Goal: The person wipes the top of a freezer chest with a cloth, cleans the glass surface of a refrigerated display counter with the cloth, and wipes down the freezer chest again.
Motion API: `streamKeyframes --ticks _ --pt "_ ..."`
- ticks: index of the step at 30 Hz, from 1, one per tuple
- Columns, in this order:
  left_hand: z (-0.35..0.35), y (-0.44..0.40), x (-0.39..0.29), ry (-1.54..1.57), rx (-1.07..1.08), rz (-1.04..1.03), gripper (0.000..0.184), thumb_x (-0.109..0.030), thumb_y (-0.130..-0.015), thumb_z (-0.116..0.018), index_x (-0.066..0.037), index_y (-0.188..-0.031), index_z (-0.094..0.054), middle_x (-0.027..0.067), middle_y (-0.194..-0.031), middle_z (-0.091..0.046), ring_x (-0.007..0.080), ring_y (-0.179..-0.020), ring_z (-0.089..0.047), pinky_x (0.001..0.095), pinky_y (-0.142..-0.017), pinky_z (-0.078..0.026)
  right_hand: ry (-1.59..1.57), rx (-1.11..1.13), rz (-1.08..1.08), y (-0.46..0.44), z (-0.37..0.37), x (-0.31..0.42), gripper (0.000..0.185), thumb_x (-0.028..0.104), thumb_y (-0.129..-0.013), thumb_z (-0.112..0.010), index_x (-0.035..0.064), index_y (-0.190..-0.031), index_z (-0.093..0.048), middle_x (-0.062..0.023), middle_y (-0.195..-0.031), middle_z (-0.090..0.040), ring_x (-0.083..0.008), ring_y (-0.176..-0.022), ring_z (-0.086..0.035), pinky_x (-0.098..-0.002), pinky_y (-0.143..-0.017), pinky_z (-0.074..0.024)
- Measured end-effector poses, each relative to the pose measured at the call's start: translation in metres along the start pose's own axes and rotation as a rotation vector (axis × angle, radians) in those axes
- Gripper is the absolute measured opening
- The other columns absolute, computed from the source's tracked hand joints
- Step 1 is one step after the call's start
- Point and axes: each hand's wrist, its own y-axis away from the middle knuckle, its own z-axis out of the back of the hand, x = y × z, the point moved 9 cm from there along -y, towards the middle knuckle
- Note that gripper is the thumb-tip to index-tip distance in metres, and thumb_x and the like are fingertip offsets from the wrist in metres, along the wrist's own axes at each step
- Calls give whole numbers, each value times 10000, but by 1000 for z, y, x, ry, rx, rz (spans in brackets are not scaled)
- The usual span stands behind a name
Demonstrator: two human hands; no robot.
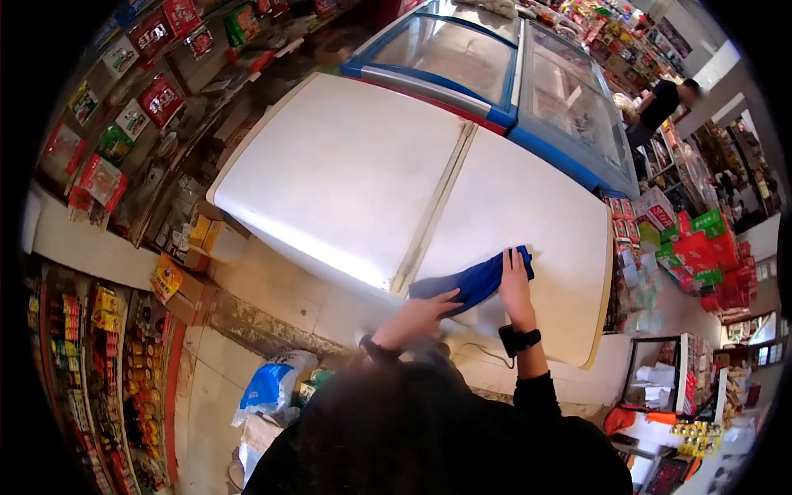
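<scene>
A dark blue cloth (478, 283), bunched into a long strip, lies on the right-hand lid of a white chest freezer (536, 198). At the strip's lower left end is my left hand (418, 318), its fingers stretched over the fabric. My right hand (515, 290) rests on the upper right end, fingers extended and lying on the cloth. The palms and the undersides of the fingers are hidden. A black band with a dark device sits on my right wrist.
Blue-framed glass-top freezers (445, 58) stand behind the white one. Packed shelves (107, 363) line the left side. Cardboard boxes (186, 293) and a blue-white bag (276, 386) are on the floor. A person (660, 106) in dark clothes stands at the far right.
</scene>
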Motion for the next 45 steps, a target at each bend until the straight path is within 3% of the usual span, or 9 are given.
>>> streamKeyframes --ticks 8,9,13,18,22,27,32,40,45 --pt "49 40 27 4 -291 -166 508 -10 -696 -571 -165 -1175 -640 57 -1282 -589 319 -936 -641 389 -771 -533 -252 33 -101 13 0 51 714 -120 -720 -458 -17 -1417 -342 -272 -1471 -305 -416 -1377 -274 -437 -1132 -244" --pt "56 43 33 12 -221 -46 467 -22 -723 -569 -104 -1179 -634 125 -1222 -616 322 -1085 -593 392 -910 -485 -353 37 -73 10 -1 56 761 -155 -688 -435 7 -1426 -348 -262 -1479 -303 -405 -1392 -257 -408 -1146 -228" --pt "92 65 35 57 -238 112 461 9 -734 -530 -103 -1169 -637 119 -1201 -626 324 -1081 -593 398 -913 -482 -491 5 3 -15 -12 73 793 -171 -664 -384 49 -1426 -366 -253 -1482 -302 -376 -1398 -262 -385 -1146 -233" --pt "118 100 57 13 -460 267 516 13 -711 -549 -142 -1198 -616 90 -1203 -622 346 -971 -619 403 -813 -517 -676 54 72 -92 -31 145 712 -164 -714 -434 10 -1401 -367 -287 -1463 -288 -401 -1380 -273 -392 -1128 -268" --pt "129 119 79 -223 -518 461 515 7 -734 -556 -188 -1207 -621 107 -1149 -617 365 -871 -620 436 -733 -516 -481 -15 242 -123 -26 210 676 -122 -730 -481 21 -1385 -391 -286 -1400 -352 -425 -1296 -363 -481 -1080 -300" --pt "124 116 95 -348 -590 431 488 -64 -802 -525 -273 -1237 -599 130 -1024 -613 334 -729 -646 423 -656 -531 -328 -111 304 -121 -24 222 592 -67 -778 -506 27 -1358 -439 -216 -1353 -409 -390 -1325 -331 -533 -1069 -289" --pt "120 105 100 -248 -469 447 465 -95 -835 -510 -278 -1257 -579 149 -919 -607 355 -782 -634 420 -679 -522 -249 -70 323 -123 -39 220 572 -61 -797 -498 29 -1359 -442 -200 -1367 -417 -357 -1346 -321 -509 -1084 -275" --pt "130 95 135 -62 -321 358 554 -2 -736 -512 -201 -1242 -617 164 -995 -660 363 -911 -617 421 -783 -495 -246 -19 293 -121 -25 222 728 -133 -733 -495 82 -1420 -389 -222 -1463 -319 -382 -1393 -256 -490 -1105 -259" --pt "147 111 162 387 -108 214 514 -33 -798 -523 -101 -1307 -548 199 -1136 -643 284 -1002 -631 356 -893 -466 -313 -25 -69 -103 -21 207 841 -130 -683 -543 69 -1462 -294 -315 -1507 -131 -468 -1402 -154 -479 -1136 -214"
